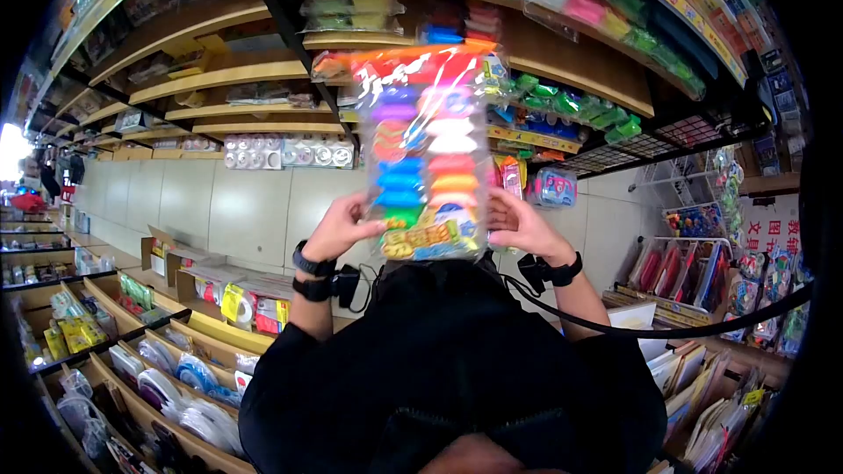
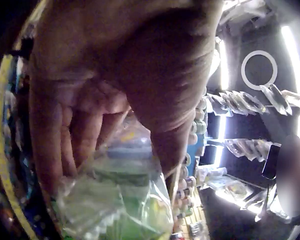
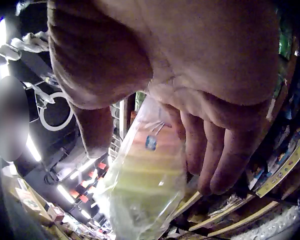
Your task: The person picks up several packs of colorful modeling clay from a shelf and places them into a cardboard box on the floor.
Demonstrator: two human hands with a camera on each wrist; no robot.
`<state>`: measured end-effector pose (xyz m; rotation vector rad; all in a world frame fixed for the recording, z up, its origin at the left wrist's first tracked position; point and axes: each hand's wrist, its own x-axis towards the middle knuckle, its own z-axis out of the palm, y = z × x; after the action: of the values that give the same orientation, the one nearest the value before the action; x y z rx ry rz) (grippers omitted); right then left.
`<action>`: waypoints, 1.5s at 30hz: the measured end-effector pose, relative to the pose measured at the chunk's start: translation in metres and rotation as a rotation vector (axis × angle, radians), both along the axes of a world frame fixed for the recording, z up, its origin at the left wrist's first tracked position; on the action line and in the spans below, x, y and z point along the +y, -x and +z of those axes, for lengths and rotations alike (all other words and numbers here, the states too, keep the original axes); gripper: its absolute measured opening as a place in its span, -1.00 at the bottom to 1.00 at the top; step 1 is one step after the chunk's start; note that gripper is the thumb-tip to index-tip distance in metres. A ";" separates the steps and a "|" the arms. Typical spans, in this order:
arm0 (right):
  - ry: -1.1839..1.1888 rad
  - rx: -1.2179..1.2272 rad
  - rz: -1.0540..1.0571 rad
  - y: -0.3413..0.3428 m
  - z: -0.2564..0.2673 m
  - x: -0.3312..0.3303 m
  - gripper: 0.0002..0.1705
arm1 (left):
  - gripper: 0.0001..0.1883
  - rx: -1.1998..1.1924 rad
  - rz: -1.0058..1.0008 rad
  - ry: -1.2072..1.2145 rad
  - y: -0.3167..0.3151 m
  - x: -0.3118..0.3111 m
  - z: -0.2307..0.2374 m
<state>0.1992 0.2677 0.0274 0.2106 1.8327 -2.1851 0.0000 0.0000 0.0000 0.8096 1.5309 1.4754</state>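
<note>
A clear plastic bag of modelling clay, with two columns of brightly coloured packets inside, is held in front of the body. Its top is orange-red, and a yellow printed label lies across the near end. On the left edge, my left hand grips the bag with its thumb over the front. My right hand holds the opposite edge the same way. The left wrist view shows the bag's greenish side between thumb and fingers. Yellow and orange packets show through the plastic in the right wrist view.
Wooden shelves with bagged goods stand ahead. Round white rolls sit on the low shelf to the left. Cardboard boxes and compartments of goods lie at the left. A wire rack stands right; a black cable runs across.
</note>
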 end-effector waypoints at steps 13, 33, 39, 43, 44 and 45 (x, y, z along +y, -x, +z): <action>0.324 0.083 -0.630 0.026 0.026 0.034 -0.39 | -0.66 -0.291 0.068 0.136 0.034 0.106 0.050; 0.265 0.052 -0.718 0.044 0.027 0.044 -0.48 | -0.47 -0.211 0.318 0.084 0.038 0.133 0.045; 0.343 0.095 -0.742 0.059 0.059 0.061 -0.50 | -0.60 -0.286 0.348 -0.237 0.042 0.123 0.044; 0.303 0.156 -0.683 0.099 0.063 0.082 -0.50 | -0.76 0.197 0.607 -0.257 0.058 0.134 0.005; 0.288 0.157 -0.703 0.099 0.062 0.078 -0.53 | -0.69 0.069 0.600 -0.240 0.060 0.129 -0.002; 0.284 0.152 -0.697 0.103 0.061 0.081 -0.53 | -0.69 0.064 0.607 -0.241 0.059 0.130 -0.001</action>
<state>0.0966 0.3486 0.0881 0.7309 1.6499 -2.9646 -0.0590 0.1296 -0.0013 0.5469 1.7614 2.1215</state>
